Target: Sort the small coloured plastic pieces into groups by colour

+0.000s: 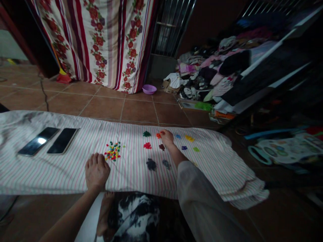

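My right hand [167, 137] reaches to the far side of the striped cloth, its fingers pinched together at a small orange pile [158, 135]. Whatever is between the fingertips is hidden. Around it lie small piles sorted by colour: dark green [146, 133], red [147, 145], dark red [162, 147], blue [178, 136], yellow [189, 138], dark blue [184, 147], light green [196, 149], blackish [151, 164] and grey [166, 164]. My left hand [97, 170] rests palm down, holding nothing, just beside a mixed heap of tiny coloured pieces [113, 152].
Two phones [62, 141] lie on the left of the striped cloth [133, 181]. Beyond the surface are a tiled floor, a floral curtain [108, 40], a purple basin [149, 89] and a heap of clothes [207, 72]. My sleeve covers part of the cloth's right side.
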A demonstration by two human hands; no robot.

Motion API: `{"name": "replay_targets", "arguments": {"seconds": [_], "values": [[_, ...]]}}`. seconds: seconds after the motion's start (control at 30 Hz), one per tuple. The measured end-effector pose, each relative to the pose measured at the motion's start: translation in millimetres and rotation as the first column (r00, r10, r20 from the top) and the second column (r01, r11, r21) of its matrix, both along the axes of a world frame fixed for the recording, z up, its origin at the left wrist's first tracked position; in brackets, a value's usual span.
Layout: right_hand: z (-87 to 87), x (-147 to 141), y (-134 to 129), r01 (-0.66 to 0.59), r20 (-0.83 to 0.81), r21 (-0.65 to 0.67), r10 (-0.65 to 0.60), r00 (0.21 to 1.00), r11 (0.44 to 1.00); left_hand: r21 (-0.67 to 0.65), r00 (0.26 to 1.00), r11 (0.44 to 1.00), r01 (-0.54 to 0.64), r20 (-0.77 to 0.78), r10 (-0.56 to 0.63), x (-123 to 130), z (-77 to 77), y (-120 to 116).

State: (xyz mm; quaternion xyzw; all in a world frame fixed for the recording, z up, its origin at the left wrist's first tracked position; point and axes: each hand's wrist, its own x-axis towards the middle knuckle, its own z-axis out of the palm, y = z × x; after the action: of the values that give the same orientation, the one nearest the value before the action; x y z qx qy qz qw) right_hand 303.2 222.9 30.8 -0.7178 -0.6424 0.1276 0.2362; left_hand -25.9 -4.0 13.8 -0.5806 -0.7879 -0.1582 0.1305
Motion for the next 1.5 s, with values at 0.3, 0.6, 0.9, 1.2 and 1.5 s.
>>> {"name": "replay_targets", "arguments": {"seconds": [0.3,0.6,0.9,1.2,1.5], "values": [[-9.3,-1,3,-0.049,0.069,-0.017,0.050,0.996,0.999,0.012,1.000,1.000,-0.005,-0.001,0.005,-1,-3.2,1],[6.6,-7,-6,-0.009,-0.014,0.053,0.010,1.000,0.999,0.010,1.000,1.000,-0.007,0.017,0.007,0,-0.6,0],[0.6,-101,-71,-0.391,-0.254,0.134,0.413,0.875,0.911,-0.002,0.998,1.000,-0.021,0.057,0.022,2,3.6,1],[-17.0,-180,-141,-0.570,-0.163,-0.034,0.558,0.813,0.821,-0.006,0.995,1.000,-0.021,0.097,0.022,2,2.7,2],[-14.8,-183,-153,-0.513,-0.104,-0.049,0.507,0.856,0.857,0.027,0.986,1.000,0.005,0.164,-0.010,3,6.5,0]]}}
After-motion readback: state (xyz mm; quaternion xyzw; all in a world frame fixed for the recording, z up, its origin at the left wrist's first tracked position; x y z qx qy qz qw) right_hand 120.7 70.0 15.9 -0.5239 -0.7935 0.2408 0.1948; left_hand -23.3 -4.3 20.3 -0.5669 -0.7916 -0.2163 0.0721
